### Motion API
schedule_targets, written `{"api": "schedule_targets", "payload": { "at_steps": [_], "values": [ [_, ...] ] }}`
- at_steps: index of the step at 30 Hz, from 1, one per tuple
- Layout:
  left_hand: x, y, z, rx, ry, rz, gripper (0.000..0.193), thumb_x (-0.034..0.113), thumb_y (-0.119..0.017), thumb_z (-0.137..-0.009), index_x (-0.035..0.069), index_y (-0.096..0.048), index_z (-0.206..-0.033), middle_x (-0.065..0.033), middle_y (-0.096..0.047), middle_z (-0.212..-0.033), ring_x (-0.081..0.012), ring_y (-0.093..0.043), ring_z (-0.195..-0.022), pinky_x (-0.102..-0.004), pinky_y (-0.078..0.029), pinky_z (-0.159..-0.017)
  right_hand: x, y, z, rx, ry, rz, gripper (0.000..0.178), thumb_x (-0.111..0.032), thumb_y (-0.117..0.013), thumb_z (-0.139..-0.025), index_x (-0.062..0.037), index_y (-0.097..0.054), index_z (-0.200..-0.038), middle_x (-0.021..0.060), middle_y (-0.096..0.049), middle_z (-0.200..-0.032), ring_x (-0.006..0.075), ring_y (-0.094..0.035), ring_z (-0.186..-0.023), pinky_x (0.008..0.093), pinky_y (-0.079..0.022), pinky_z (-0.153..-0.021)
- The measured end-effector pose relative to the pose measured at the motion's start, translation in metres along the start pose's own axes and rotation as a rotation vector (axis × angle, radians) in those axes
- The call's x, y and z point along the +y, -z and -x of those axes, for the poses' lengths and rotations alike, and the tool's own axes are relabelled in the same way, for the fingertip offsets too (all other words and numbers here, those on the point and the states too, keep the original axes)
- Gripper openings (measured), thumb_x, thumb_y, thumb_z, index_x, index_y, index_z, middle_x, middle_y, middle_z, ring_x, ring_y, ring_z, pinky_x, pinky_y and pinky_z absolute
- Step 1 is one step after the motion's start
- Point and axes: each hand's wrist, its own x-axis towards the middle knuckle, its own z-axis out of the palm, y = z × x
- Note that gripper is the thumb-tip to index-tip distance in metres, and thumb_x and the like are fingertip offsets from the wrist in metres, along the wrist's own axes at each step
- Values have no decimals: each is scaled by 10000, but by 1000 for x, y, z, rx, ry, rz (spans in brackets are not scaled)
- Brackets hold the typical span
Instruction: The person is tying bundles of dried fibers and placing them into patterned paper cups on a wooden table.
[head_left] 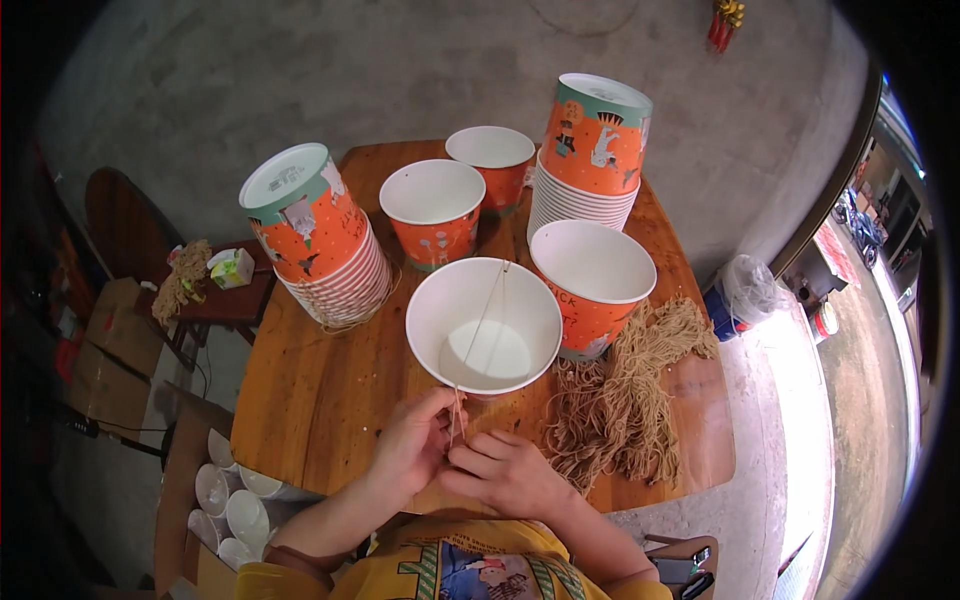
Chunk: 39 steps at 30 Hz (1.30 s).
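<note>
In front of me a paper bucket, white inside, stands upright on the wooden table. A thin tan string stretches across its mouth from the far rim to the near rim and down to my fingers. My left hand is closed at the near rim, pinching the string between thumb and fingers. Just below and to its right, my right hand has its fingers curled together on the string's lower end. A loose bundle of tan strings lies to the right of my right hand, partly over the table edge.
Three more orange buckets, an open one among them, stand behind and right. Tall upside-down bucket stacks rise at left and back right. A carton of white cups sits lower left; a side table holds tissues and more string.
</note>
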Motion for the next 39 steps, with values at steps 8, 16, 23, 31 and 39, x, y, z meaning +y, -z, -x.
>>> {"api": "schedule_targets", "payload": {
  "at_steps": [8, 16, 23, 31, 39],
  "values": [
    [11, 10, -1, -101, 11, -197, 69, 117, -588, -897, 53, -606, -916, -26, -607, -832, -135, -588, -802, -266, -470, -761, -3, 19, -5, 15, -97, 90, 397, -175, -597, -725, -178, -581, -1122, 1, -534, -969, 173, -572, -861, 290, -516, -660],
    [3, 50, -28, 7, -556, -538, 281, -21, -517, -855, 49, -513, -1127, -53, -561, -1093, -142, -540, -1002, -267, -426, -910, 23, 53, -7, 102, -425, 419, 278, -124, -655, -771, -86, -612, -1043, 50, -526, -868, 235, -561, -800, 340, -507, -621],
    [54, 69, -21, -389, -873, -647, 686, 188, -672, -891, 25, -295, -1440, -141, -349, -1479, -240, -311, -1396, -383, -236, -1149, 48, 76, -48, 278, -598, -204, 65, -124, -664, -876, -65, -643, -893, 41, -549, -753, 191, -558, -700, 287, -434, -603],
    [152, 73, 10, -611, -1365, -1065, 1498, 566, -919, -411, 28, -60, -1515, -198, -126, -1573, -301, -270, -1418, -452, -246, -1155, 91, 86, -139, 228, -856, -1403, 124, -170, -635, -907, -50, -611, -928, -85, -478, -702, -19, -332, -535, 157, -244, -448],
    [176, 57, 15, -534, -1901, -1068, 1419, 663, -824, -543, 230, 130, -1500, -257, -144, -1524, -382, -260, -1404, -484, -303, -1129, 113, 58, -186, 133, -832, -1663, 143, -142, -632, -906, -28, -646, -992, -103, -414, -675, -17, -309, -539, 154, -199, -427]
  ]
}}
